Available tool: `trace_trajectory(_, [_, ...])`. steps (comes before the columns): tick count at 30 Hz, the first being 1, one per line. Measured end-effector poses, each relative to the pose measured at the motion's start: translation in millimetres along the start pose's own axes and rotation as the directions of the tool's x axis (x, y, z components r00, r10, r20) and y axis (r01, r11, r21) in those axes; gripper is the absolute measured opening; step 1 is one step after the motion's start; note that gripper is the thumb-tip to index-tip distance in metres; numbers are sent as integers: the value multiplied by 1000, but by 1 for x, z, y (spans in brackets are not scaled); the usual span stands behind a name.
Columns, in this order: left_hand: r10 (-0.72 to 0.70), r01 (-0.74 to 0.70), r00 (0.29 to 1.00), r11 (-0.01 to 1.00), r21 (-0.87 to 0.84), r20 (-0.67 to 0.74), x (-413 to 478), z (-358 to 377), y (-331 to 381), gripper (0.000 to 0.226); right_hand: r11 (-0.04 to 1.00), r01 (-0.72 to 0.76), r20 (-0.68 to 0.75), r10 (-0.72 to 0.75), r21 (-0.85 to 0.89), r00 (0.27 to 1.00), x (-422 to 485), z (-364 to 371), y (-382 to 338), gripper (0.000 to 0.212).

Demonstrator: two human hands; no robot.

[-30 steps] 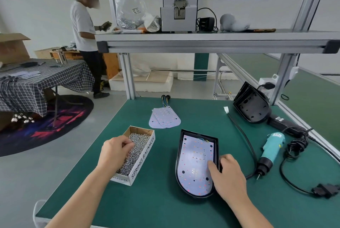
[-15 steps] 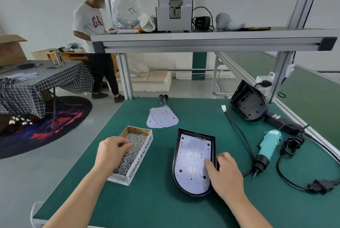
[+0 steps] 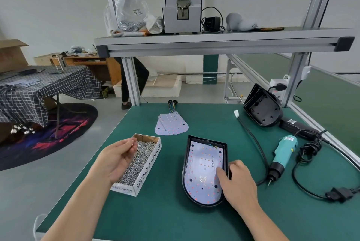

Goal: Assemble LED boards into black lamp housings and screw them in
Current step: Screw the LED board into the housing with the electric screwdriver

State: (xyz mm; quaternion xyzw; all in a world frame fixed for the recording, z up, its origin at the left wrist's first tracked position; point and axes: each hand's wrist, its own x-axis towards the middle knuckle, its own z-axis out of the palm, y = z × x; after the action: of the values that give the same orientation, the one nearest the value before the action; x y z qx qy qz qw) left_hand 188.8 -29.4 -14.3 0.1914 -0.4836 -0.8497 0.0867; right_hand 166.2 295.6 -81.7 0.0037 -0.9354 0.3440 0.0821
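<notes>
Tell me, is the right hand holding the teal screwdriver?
No, the teal screwdriver lies untouched on the green mat, while the right hand rests on the LED board.

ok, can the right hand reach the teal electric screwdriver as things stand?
Probably yes. The right hand rests on the white LED board in the black lamp housing; the teal electric screwdriver lies uncovered to its right, only a black cable between.
</notes>
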Motion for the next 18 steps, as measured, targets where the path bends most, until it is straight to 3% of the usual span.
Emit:
trace_trajectory(2, [-155,178,982,951,-254,110,-12,11,3,12,1000,4,-7,-4,-12,1000,0,0,0,34])
trace_trajectory(5, [-277,350,932,852,-390,232,-30,36,1,12,1000,4,-16,-4,-11,1000,-1,-1,-1,37])
trace_trajectory(8, [-349,437,895,806,-399,276,-46,66,-11,12,1000,-11,-10,10,-13,1000,0,-1,-2,38])
trace_trajectory(13, [-419,501,855,820,-277,305,-62,109,-38,10,1000,-25,-5,25,0,1000,-1,-4,-3,38])
trace_trajectory(18, [-484,561,820,786,-259,306,-65,130,-49,6,999,-36,-1,36,12,999,-2,-5,-5,37])
